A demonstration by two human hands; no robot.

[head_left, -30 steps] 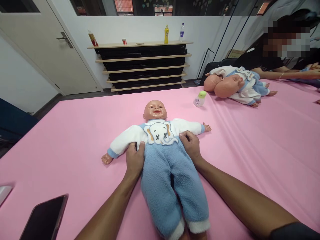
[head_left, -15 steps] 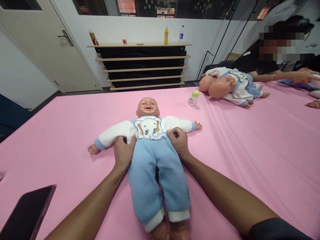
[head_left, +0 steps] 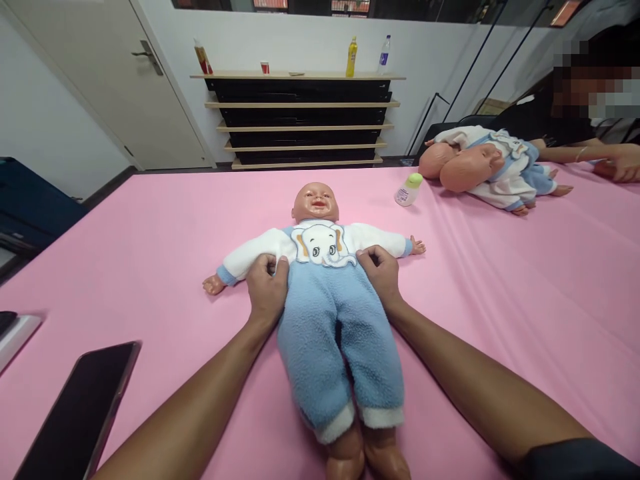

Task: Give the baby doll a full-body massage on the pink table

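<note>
Lying face-up on the pink-covered worktop [head_left: 500, 293] between left hand [head_left: 267, 287] and right hand [head_left: 383, 277]: one doll [head_left: 334, 293], long axis running away, head [head_left: 316, 201] farthest, feet [head_left: 346, 455] nearest; both grips narrow, each holding its own side of the outfit [head_left: 330, 320] at chest level, neither hand nearer.

1. The worktop [head_left: 170, 227] is covered by a pink sheet [head_left: 500, 287].
2. A doll [head_left: 317, 300] is laid face up, head toward the far edge.
3. A phone [head_left: 80, 410] is placed toward the near left corner.
4. A white object [head_left: 19, 341] is partly seen near the left edge.
5. A green-capped bottle [head_left: 407, 193] is stood near the far edge.
6. Farther right along it, two more dolls [head_left: 473, 168] are heaped.
</note>
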